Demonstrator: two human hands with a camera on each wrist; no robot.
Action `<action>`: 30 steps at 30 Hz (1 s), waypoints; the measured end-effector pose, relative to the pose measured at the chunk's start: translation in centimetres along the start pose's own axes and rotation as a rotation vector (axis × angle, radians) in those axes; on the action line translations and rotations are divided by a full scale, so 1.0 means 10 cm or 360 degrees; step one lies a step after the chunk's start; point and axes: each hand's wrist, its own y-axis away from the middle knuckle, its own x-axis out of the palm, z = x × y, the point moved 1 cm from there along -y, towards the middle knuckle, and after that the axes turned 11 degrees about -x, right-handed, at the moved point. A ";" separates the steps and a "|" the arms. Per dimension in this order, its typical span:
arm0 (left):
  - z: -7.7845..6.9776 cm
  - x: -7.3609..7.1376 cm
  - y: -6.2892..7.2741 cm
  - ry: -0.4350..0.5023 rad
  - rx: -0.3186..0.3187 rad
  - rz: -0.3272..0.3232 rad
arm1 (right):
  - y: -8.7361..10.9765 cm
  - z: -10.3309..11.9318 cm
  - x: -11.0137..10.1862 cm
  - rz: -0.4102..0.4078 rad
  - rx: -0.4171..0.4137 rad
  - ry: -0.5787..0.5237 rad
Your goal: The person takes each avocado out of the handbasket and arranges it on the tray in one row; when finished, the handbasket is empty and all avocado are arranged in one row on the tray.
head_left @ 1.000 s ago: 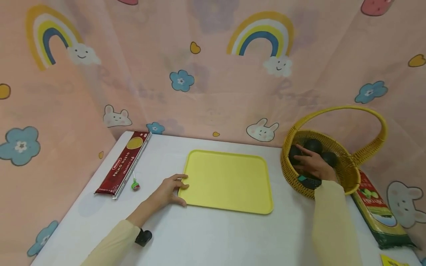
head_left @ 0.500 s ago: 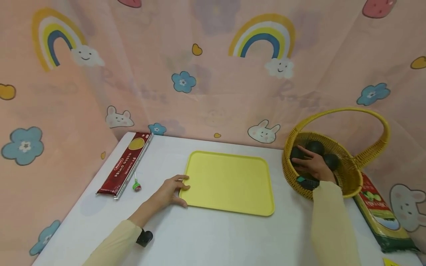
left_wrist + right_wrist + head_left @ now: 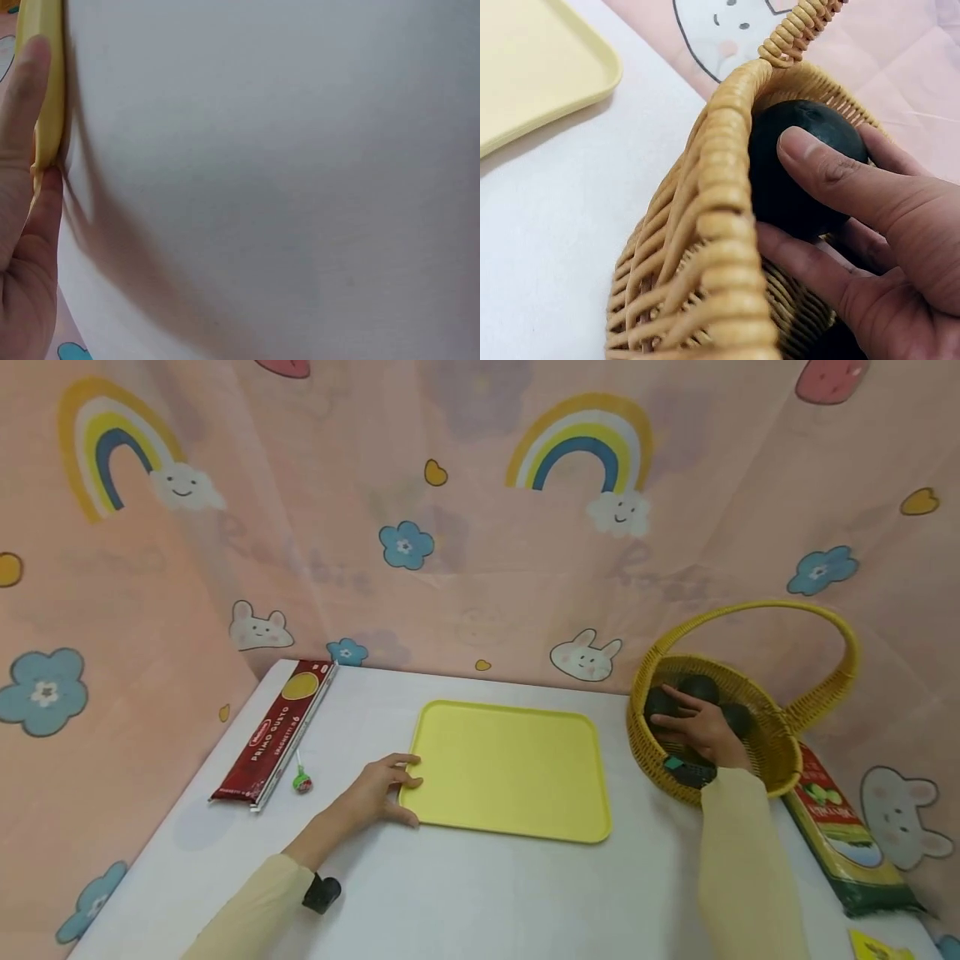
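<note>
My right hand (image 3: 702, 727) reaches into the yellow wicker basket (image 3: 727, 172). It grips a smooth, dark, round fruit (image 3: 802, 172), thumb over the near side and fingers around and below, beside the basket's rim. Two more dark round fruits, one at the back (image 3: 699, 687) and one to the right (image 3: 738, 720), lie in the basket. My left hand (image 3: 378, 793) holds the left end of a yellow tray (image 3: 510, 772) lying flat on the table. Two fingertips lie over its left rim and the thumb is at the front left corner, seen also in the left wrist view.
Left on the white table (image 3: 480, 893) lie a red spaghetti pack (image 3: 277, 735) and a green-red lollipop (image 3: 302, 779). A red, yellow and green bag (image 3: 847, 835) lies right of the basket. A yellow packet (image 3: 877, 946) shows at bottom right. A patterned cloth (image 3: 480, 577) hangs behind.
The view sways slightly. My right hand's fingers have settled around the dark fruit in the basket; the left hand stays at the tray's edge.
</note>
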 end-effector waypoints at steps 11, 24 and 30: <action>-0.03 -0.06 -0.01 0.0055 -0.0103 0.0077 | 0.13 0.06 -0.07 0.0026 -0.0064 -0.0066; -0.04 -0.05 0.00 0.0053 -0.0072 0.0061 | 0.28 0.14 -0.12 0.0084 -0.0210 0.0047; -0.04 -0.05 0.00 0.0048 -0.0074 0.0054 | 0.37 0.17 -0.09 0.0103 -0.0258 0.0051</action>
